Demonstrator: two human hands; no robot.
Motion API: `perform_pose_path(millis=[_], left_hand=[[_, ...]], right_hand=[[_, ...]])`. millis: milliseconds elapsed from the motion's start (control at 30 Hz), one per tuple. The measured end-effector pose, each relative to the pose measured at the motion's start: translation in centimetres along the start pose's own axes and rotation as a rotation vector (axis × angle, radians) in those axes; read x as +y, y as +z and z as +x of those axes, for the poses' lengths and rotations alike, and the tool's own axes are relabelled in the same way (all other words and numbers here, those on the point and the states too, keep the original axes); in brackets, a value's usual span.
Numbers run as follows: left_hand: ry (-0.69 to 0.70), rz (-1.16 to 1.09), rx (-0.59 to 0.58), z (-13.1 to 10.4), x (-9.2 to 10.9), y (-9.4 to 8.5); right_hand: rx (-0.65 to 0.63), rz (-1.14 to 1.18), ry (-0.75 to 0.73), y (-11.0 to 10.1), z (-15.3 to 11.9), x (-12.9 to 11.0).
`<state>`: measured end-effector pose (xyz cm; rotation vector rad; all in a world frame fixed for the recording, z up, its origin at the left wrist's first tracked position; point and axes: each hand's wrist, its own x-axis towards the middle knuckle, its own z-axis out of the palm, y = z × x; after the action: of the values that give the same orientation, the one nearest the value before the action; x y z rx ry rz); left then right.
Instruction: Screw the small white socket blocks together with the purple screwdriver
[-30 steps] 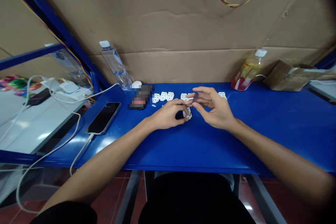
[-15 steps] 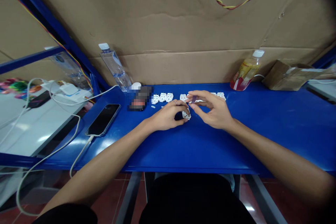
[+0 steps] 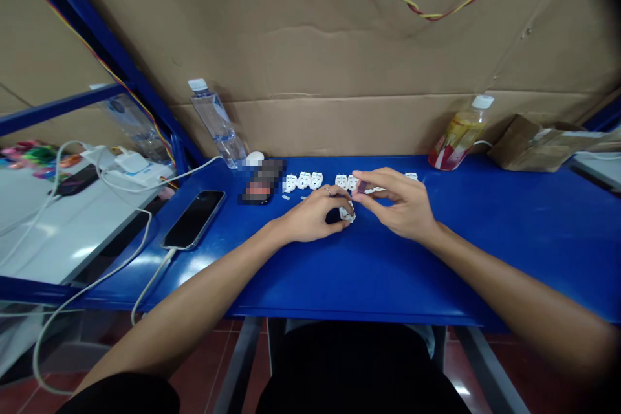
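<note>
Between its thumb and fingers, my left hand (image 3: 317, 215) grips a small white part (image 3: 347, 212) near the middle of the blue table (image 3: 291, 278). My right hand (image 3: 402, 204), just to the right of it, pinches a small dark purplish piece (image 3: 361, 187) between thumb and forefinger. The fingertips of both hands are close together. Behind them lies a row of similar white parts (image 3: 303, 181), partly hidden by my right hand. Small pale slips (image 3: 286, 197) lie in front of the row's left end.
A phone (image 3: 194, 220) with a white cable is at the left, near a second, blurred phone (image 3: 262, 181). A clear bottle (image 3: 218, 126), a red-and-yellow drink bottle (image 3: 458, 136) and a cardboard box (image 3: 531, 142) stand along the back.
My right hand has shifted slightly right and its thumb and forefinger are closer together around the purplish piece. The whole view has moved a little; my left hand keeps its grip.
</note>
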<state>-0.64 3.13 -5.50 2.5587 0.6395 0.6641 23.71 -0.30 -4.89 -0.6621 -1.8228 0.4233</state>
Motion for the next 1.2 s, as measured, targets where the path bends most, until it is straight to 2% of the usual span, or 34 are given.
perform_pose_path(millis=[133,333,533,667,867,1033,1200], left_hand=[[-0.013,0.027,0.006,-0.03,0.01,0.11],[-0.029,0.015,-0.002,-0.02,0.28,0.04],[-0.038,0.007,0.011,0.07,0.34,0.13],[-0.031,-0.009,0.036,0.07,0.22,0.28],[-0.044,-0.022,0.031,0.13,0.2,0.31],[-0.05,-0.017,0.041,0.2,0.4,0.32],[-0.063,-0.012,0.042,0.22,0.42,0.41]], right_hand=[[-0.054,0.026,0.07,-0.06,-0.04,0.0],[-0.015,-0.028,0.003,-0.01,0.04,-0.05],[-0.095,0.047,0.047,-0.17,0.1,0.03],[-0.05,-0.03,-0.025,-0.34,0.32,-0.15],[-0.087,0.073,0.102,-0.29,0.31,-0.24],[-0.02,0.009,0.015,-0.23,0.38,-0.35],[-0.043,0.031,0.066,-0.18,0.27,-0.24]])
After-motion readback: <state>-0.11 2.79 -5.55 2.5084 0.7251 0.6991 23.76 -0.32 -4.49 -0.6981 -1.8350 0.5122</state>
